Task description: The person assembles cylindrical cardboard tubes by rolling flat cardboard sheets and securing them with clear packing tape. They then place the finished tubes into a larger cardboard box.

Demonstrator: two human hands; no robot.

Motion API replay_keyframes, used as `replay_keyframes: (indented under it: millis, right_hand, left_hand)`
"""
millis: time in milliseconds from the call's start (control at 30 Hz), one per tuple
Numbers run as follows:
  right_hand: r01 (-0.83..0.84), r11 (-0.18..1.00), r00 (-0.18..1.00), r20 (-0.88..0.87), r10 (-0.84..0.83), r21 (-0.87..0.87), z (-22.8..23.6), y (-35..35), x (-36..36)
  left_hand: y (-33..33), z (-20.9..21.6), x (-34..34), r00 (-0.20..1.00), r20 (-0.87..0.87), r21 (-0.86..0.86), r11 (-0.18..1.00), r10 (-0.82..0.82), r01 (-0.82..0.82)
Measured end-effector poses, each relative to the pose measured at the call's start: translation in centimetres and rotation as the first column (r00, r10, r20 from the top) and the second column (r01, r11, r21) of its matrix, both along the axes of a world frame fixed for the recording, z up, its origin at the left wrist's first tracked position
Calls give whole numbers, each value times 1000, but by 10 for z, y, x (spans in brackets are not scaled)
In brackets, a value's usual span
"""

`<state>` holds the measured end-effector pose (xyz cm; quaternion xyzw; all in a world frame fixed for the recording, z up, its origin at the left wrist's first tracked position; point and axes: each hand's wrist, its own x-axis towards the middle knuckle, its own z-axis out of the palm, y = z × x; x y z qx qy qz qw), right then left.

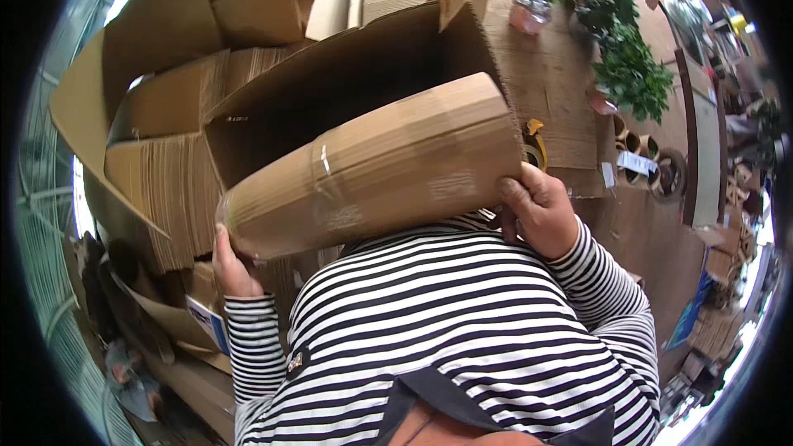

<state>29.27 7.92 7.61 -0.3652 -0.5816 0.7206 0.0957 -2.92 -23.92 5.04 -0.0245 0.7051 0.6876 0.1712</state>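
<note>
The inside of the open carton (477, 54) was mostly lost in shadow, and its near wall was covered by the bundle of cardboard (372, 169), which was held slantwise across its mouth, in front of the striped shirt (446, 297). The bundle's underside could not be seen. Its left end was gripped by the left hand (235, 264), partly closed, with most of the fingers hidden by the cardboard. Its lower right corner was pinched by the right hand (543, 213), whose fingers were bent and partly concealed. The bundle was made up of thin brown layers, pressed into a long, gently bowed block and crossed by a glossy clear band (320, 161); its pale printed patches were too blurred to be read. To the left, ridged edges were shown by stacked cardboard (165, 198). The yellow tool (535, 149) was partly blocked by the carton.
</note>
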Motion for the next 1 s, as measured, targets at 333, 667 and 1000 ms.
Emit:
replay_keyframes:
  millis: [333,667,1000]
  right_hand:
    - [-31,999,994,104,32,-10,-12,0,-2]
    - [21,996,1000,-5,-21,-90,-9,-2,-6]
    - [-8,983,992,-119,31,185,16,-13,-7]
  left_hand:
    - [-4,-3,-1,1000,-6,24,1000,-12,12]
    - [0,-4,8,997,-47,7,998,58,-58]
    - [-4,-1,6,996,74,207,977,40,-54]
